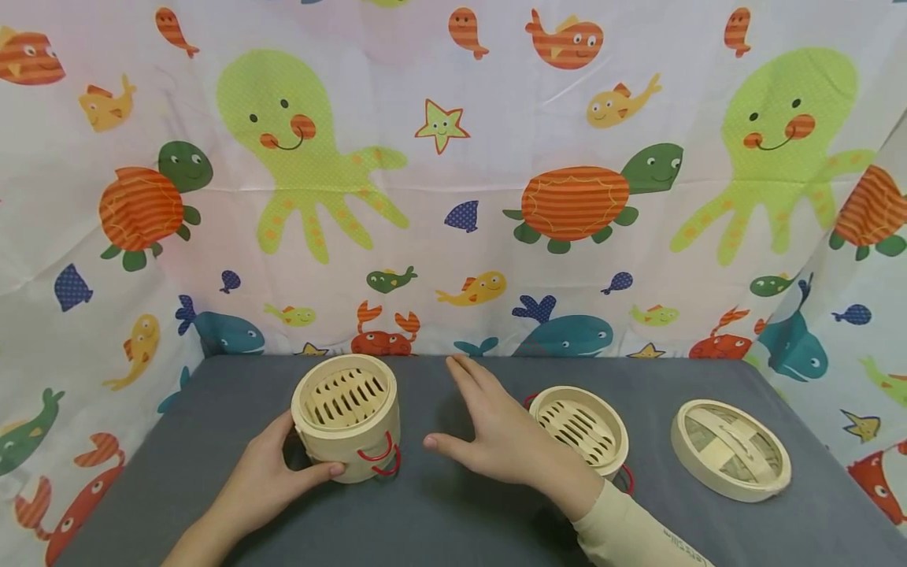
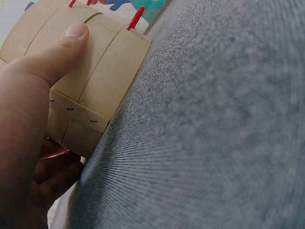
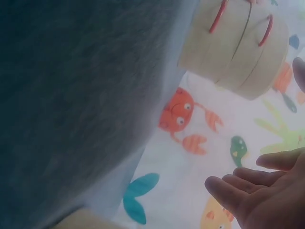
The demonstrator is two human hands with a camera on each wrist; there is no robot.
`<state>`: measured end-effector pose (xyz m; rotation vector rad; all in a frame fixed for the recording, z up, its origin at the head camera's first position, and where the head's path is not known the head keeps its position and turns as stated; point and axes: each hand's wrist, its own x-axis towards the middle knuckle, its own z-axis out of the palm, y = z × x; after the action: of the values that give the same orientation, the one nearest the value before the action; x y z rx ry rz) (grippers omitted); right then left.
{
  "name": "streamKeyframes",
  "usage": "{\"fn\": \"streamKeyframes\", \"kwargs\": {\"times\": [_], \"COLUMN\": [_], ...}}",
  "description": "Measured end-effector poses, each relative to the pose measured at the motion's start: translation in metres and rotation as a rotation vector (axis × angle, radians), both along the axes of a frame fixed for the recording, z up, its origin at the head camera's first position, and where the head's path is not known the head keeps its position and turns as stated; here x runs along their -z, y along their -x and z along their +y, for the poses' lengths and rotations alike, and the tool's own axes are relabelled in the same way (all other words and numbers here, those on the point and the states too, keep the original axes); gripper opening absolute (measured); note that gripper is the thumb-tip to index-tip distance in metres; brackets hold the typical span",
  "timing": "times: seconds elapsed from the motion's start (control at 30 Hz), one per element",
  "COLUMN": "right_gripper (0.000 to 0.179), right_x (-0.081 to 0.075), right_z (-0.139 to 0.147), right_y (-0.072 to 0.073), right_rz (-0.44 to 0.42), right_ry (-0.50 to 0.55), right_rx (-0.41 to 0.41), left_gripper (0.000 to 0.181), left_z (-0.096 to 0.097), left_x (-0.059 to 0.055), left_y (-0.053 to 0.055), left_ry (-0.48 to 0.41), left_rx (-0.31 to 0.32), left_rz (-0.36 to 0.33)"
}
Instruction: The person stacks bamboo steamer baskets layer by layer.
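Two bamboo steamer baskets appear stacked on the grey tabletop, left of centre; the stack [image 1: 363, 449] shows a slatted floor inside and red cord loops on its side. My left hand [image 1: 272, 468] grips this stack from the left, thumb across its front and the other fingers around the far side, partly hidden. In the left wrist view, the thumb presses the bamboo wall [image 2: 112, 67]. Between the stack and a single steamer basket [image 1: 621, 442], my right hand [image 1: 489, 429] is held with straight fingers and thumb spread, touching nothing. Its forearm partly covers that basket.
A round woven bamboo lid [image 1: 733, 449] lies at the right of the grey tabletop [image 1: 439, 520]. Behind and at both sides hangs a white cloth [image 1: 425, 228] printed with sea animals.
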<state>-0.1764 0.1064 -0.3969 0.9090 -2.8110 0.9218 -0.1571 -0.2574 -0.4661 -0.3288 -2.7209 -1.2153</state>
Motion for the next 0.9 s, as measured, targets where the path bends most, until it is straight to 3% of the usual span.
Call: {"fn": "streamKeyframes", "kwargs": {"times": [0.7, 0.9], "right_gripper": [0.109, 0.100], "right_x": [0.011, 0.018], "right_z": [0.066, 0.087], "right_y": [-0.007, -0.011], "right_rz": [0.059, 0.144], "right_ry": [-0.109, -0.185], "right_rx": [0.179, 0.206], "left_gripper": [0.104, 0.103], "left_z": [0.001, 0.001], "left_x": [0.000, -0.002], "left_y": [-0.001, -0.002], "left_ry": [0.003, -0.002], "left_rx": [0.003, 0.003], "left_rz": [0.003, -0.010]}}
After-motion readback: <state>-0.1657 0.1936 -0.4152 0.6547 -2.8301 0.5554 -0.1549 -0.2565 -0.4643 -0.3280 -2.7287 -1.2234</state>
